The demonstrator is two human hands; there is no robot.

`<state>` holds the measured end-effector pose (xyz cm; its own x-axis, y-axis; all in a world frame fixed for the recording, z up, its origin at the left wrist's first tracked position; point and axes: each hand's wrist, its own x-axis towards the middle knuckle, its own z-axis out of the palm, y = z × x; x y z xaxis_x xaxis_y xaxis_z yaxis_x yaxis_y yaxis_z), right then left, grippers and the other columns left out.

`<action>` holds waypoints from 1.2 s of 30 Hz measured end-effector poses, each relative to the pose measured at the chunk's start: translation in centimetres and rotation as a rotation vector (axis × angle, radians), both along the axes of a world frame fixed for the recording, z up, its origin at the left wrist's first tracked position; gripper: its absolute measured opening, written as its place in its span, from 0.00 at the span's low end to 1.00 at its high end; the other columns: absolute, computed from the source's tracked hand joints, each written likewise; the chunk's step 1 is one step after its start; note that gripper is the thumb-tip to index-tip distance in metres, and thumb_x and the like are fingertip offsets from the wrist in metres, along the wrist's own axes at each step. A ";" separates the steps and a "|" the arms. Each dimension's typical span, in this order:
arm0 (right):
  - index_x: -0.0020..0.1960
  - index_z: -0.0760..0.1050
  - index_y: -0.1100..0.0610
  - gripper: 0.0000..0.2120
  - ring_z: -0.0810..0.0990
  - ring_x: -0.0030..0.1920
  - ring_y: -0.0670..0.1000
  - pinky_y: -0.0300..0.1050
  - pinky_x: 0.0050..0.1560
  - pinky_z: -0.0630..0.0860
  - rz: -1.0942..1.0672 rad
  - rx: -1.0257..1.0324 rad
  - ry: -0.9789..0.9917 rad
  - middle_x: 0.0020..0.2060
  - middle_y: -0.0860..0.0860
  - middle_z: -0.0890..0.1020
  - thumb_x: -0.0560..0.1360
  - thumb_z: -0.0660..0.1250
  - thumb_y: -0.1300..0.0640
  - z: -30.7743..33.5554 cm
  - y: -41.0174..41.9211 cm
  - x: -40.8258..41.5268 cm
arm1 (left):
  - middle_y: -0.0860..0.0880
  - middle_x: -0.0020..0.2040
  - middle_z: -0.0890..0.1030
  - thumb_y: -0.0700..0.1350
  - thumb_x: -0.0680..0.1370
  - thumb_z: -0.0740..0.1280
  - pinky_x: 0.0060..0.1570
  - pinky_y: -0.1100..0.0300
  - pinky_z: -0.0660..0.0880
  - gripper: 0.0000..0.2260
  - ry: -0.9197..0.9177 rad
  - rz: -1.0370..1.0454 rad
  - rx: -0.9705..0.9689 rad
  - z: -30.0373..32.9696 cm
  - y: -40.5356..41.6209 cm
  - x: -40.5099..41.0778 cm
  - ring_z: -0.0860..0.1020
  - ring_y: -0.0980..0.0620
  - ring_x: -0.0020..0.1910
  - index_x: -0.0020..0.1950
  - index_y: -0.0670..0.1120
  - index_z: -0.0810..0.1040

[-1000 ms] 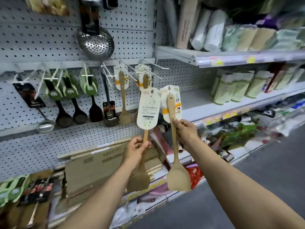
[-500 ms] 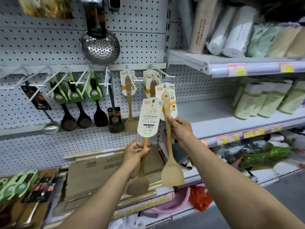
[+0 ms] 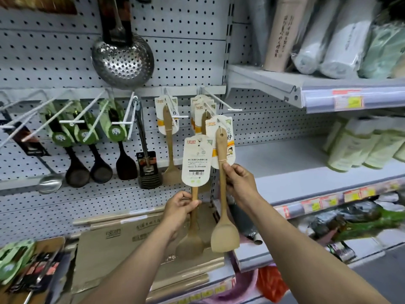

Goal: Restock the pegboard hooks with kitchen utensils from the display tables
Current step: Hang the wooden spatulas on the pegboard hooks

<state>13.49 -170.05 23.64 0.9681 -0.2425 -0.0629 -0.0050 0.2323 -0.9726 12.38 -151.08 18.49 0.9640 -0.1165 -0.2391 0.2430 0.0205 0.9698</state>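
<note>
Left hand (image 3: 179, 210) grips the handle of a wooden spatula (image 3: 190, 242); its card (image 3: 196, 160) covers the upper handle. Right hand (image 3: 240, 183) pinches a second spatula (image 3: 223, 224) mid-handle, top hole just under the pegboard hook (image 3: 221, 102) at 12 o'clock. Hook's rear half hidden by hung cards. Blades hang free above the boxed boards (image 3: 122, 242) at 7 o'clock. Bare shelf (image 3: 291, 170) at 3 o'clock.
</note>
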 end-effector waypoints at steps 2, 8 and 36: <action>0.40 0.78 0.56 0.09 0.81 0.33 0.51 0.50 0.42 0.79 0.002 0.011 0.014 0.35 0.54 0.84 0.76 0.72 0.54 0.1 0.0 1.8 | 0.47 0.48 0.86 0.39 0.75 0.71 0.51 0.51 0.72 0.06 0.005 -0.001 -0.002 -0.1 0.0 1.0 0.81 0.43 0.56 0.45 0.47 0.76; 0.38 0.82 0.53 0.08 0.83 0.39 0.54 0.51 0.50 0.81 -0.013 -0.053 0.030 0.40 0.56 0.85 0.75 0.74 0.52 0.4 -0.3 6.1 | 0.46 0.47 0.86 0.39 0.76 0.70 0.53 0.45 0.74 0.04 0.002 -0.020 0.012 -0.1 -0.2 2.9 0.82 0.40 0.55 0.47 0.45 0.76; 0.48 0.81 0.53 0.06 0.84 0.46 0.50 0.46 0.49 0.81 0.194 -0.107 0.029 0.49 0.51 0.85 0.77 0.72 0.51 4.9 -2.7 2.3 | 0.44 0.47 0.86 0.33 0.77 0.67 0.59 0.44 0.76 0.06 -0.060 0.232 -0.090 2.7 -5.5 -7.1 0.84 0.48 0.50 0.47 0.43 0.73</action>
